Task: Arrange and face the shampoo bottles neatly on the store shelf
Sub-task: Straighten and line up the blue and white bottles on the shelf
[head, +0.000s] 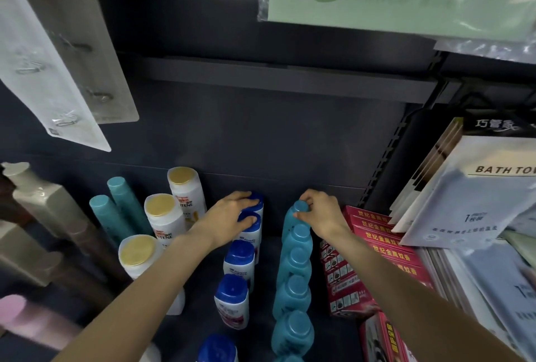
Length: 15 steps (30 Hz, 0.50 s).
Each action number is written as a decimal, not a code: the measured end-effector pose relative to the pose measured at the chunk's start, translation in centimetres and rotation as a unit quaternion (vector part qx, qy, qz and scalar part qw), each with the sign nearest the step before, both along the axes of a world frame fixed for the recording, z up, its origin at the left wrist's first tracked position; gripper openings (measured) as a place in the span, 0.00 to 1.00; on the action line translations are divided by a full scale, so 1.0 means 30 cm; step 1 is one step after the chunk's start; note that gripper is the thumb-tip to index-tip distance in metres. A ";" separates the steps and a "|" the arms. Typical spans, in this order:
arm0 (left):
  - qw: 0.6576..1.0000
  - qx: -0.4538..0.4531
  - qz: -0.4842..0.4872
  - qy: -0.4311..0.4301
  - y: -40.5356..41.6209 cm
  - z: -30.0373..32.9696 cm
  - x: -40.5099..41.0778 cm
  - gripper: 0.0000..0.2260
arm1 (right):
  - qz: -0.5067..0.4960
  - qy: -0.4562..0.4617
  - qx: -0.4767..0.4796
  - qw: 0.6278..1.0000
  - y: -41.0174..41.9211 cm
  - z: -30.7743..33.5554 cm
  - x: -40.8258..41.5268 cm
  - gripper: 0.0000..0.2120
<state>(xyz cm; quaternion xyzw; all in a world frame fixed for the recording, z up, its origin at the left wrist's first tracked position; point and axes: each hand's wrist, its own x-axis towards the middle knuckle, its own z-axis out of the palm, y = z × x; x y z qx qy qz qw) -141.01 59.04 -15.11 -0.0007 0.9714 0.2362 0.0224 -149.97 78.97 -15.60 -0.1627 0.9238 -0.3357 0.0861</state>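
our left hand (229, 213) lies flat, fingers straight, on two blue-capped white bottles (251, 225). our right hand (320, 213) pinches the cap of the rearmost teal bottle (293, 218). red boxes (377, 248) stand just right of it.

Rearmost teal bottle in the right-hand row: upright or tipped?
Upright. The rearmost teal bottle stands cap-up in line with its row, the right hand gripping its cap.

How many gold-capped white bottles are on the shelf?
3, in a row left of the left hand: rear bottle, middle bottle, front bottle beside the forearm. Others may be hidden beneath the arm.
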 end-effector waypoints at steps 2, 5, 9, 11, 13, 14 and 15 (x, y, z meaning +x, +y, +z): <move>1.000 0.002 0.003 0.005 0.000 -0.004 0.000 0.20 | 0.004 0.002 0.000 1.000 0.008 -0.004 0.001 0.11; 1.000 0.007 0.009 0.008 0.006 -0.009 0.006 0.20 | 0.024 -0.001 -0.001 1.000 0.022 0.002 0.001 0.15; 1.000 0.016 0.024 0.011 0.017 -0.005 0.009 0.19 | 0.042 0.041 0.000 0.998 0.049 0.025 0.021 0.22; 0.999 0.019 0.032 0.010 0.023 0.002 0.005 0.19 | 0.047 0.073 -0.012 0.996 0.068 0.035 0.044 0.19; 0.999 0.014 0.038 0.010 0.032 0.003 0.005 0.19 | 0.056 0.082 -0.023 0.995 0.084 0.037 0.069 0.14; 0.999 0.011 0.043 0.012 0.037 0.002 0.007 0.19 | 0.061 0.081 -0.024 0.995 0.090 0.037 0.078 0.12; 0.999 0.007 0.049 0.016 0.043 0.000 0.010 0.19 | 0.065 0.075 -0.027 0.995 0.095 0.037 0.086 0.12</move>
